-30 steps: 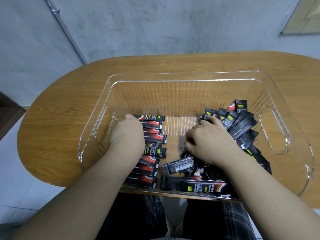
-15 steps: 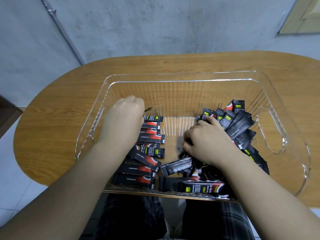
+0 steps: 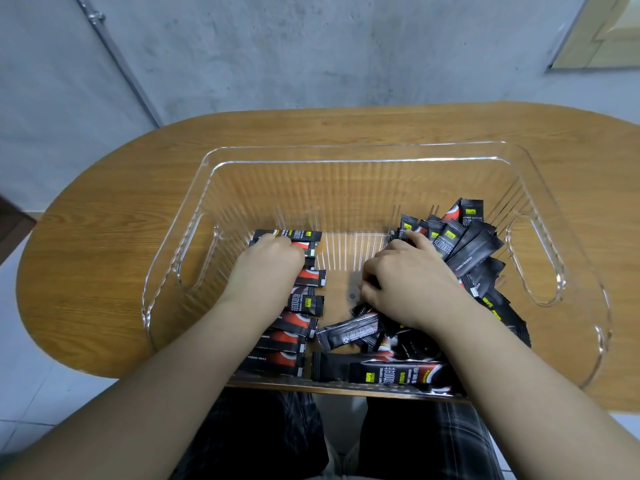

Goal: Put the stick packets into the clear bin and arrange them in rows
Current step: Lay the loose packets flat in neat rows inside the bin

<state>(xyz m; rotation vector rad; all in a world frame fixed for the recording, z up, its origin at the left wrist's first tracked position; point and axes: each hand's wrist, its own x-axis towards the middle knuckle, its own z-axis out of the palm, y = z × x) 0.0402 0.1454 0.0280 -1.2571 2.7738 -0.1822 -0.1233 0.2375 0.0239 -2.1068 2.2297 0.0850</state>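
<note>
Our left hand (image 3: 268, 263) presses the top stick packet (image 3: 294, 234) at nine o'clock; our right hand (image 3: 408, 282) grips loose packets (image 3: 464, 244). Light, slippery: we'd pinch mid-length.

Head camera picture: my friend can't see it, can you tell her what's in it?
Two hands sort black stick packets inside a clear bin on a wooden table. The left hand rests on a neat row; the right hand digs into a messy pile.

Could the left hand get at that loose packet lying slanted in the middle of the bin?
Probably yes: the slanted packet lies uncovered beside the left hand, with open bin floor between.
</note>
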